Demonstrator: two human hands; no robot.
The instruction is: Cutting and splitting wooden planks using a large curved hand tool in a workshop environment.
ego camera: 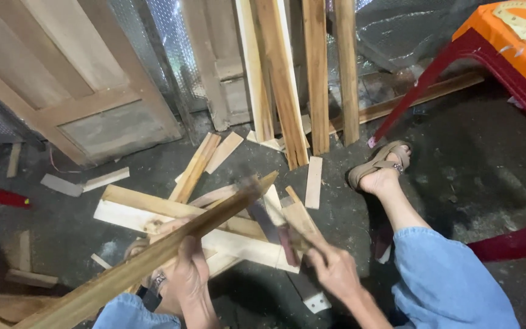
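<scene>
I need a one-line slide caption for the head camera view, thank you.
Left hand grips a long wooden strip; right hand holds a shorter piece above scattered offcuts.

Upper left of the frame, a wooden door panel (86,85) leans against the wall. Long planks (315,73) stand at top centre. An orange-topped red stool (512,42) fills my upper right; offcuts (313,181) litter the floor (476,164).

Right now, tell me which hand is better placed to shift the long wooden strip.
Left. The left hand already grips the long wooden strip around its middle, while the right hand is busy holding a smaller wood piece beside it.
</scene>
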